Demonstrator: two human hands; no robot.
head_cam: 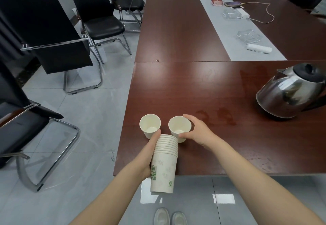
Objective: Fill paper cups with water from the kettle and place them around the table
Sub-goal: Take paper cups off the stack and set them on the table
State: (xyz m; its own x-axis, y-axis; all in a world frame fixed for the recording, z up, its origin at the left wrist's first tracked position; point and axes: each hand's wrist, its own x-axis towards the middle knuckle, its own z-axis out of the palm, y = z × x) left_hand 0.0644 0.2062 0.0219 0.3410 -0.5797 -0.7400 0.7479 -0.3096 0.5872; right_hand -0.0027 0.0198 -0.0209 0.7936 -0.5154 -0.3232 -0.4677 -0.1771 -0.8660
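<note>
**Colleague:** Which step are you on?

**Me:** Setting out cups, I'd say; no pouring yet. My left hand [149, 156] is wrapped around the stack of paper cups [163, 164], which I hold tilted over the near edge of the table [176, 87]. My right hand [196, 131] grasps a single paper cup [180, 126] by its side, with the thumb nearest me and the fingers curled round the far side. I can't tell whether its base is down on the wood, because the stack hides it.

**Colleague:** Any others out?

**Me:** One. The second cup [150, 125] stands upright just left of the one I'm holding, near the table's left edge. My left thumb tip is right beside it. Both cups look empty; I see only white bottoms.

**Colleague:** And the water?

**Me:** The steel kettle [289, 92] sits on the table well off to my right, with its black lid on and its spout towards the left. Its handle is mostly out of view. There are wet patches [217, 117] on the wood between the kettle and the cups.

**Colleague:** So next?

**Me:** I judge that I let go of this cup once it stands firm and put the stack down to free a hand. Then I reach right for the kettle's handle. Empty paper cups tip easily, so the pour should be slow, with the spout low over the rim.
</note>
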